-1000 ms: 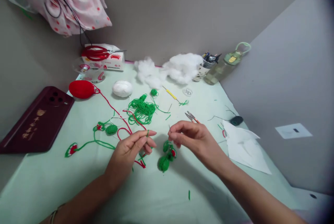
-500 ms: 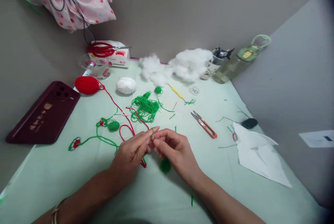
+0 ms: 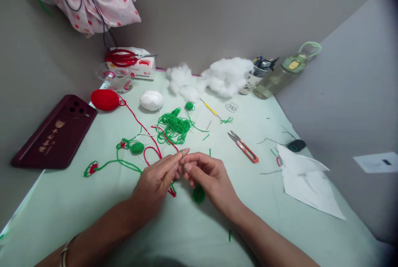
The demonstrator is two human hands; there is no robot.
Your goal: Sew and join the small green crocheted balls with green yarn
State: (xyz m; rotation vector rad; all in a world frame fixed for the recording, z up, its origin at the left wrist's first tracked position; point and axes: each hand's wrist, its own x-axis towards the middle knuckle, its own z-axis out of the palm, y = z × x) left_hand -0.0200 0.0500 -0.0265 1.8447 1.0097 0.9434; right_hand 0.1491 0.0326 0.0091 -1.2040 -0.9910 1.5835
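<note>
My left hand [image 3: 157, 180] is closed, thumb pressed against the index finger. A thin strand of green yarn [image 3: 183, 158] passes over that fingertip and runs down to my right fingers. My right hand [image 3: 209, 175] pinches beside it, the two sets of fingertips touching; whether a tool is also held there is hidden. Below the right fingers hangs or lies a dark green crocheted piece [image 3: 198, 194]. Red yarn ends [image 3: 172, 192] show under the left fingers. On the left lie a small red-and-green crocheted piece [image 3: 91, 168] and a green crocheted ball [image 3: 137, 148].
Ahead lie a green yarn tangle [image 3: 174, 127], white yarn ball [image 3: 151, 100], red yarn ball [image 3: 105, 100] and white stuffing [image 3: 228, 77]. Orange thread snips [image 3: 244, 147], a yellow crochet hook [image 3: 210, 108] and a white paper sheet [image 3: 306, 180] are rightward. A phone [image 3: 54, 132] lies left.
The green strand between my fingertips now stands more upright, running down from the left index finger into the right pinch. The hands otherwise keep their places; the view has shifted slightly.
</note>
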